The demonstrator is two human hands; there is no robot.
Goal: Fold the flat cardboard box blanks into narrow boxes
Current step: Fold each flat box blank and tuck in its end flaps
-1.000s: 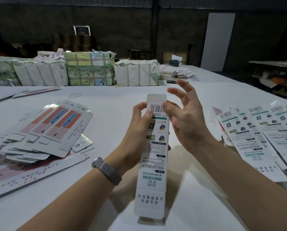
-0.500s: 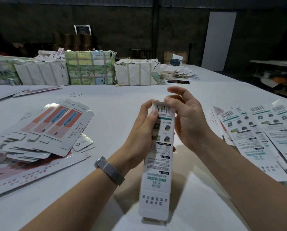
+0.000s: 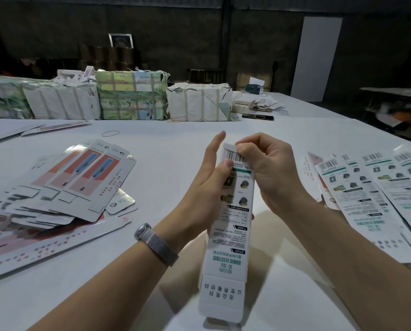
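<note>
A long narrow white box (image 3: 228, 237) with green print and a barcode stands tilted above the white table (image 3: 171, 154), its far end up. My left hand (image 3: 207, 187) holds its upper part from the left, thumb on the front face just below the barcode. My right hand (image 3: 269, 168) has its fingers curled over the far end, pressing the top flap by the barcode. The near end flap hangs open toward me. A fan of flat white blanks (image 3: 376, 189) lies to the right.
A heap of flat red-and-blue printed blanks (image 3: 63, 187) lies at the left. Wrapped paper bundles (image 3: 130, 96) line the table's far side, with a phone (image 3: 257, 116) and loose scraps beside them. A rubber band (image 3: 110, 133) lies mid-table.
The box's tall top flap has been bent down and the box tilted. My right hand went from spread fingers to curled over the far end, pressing the flap.
</note>
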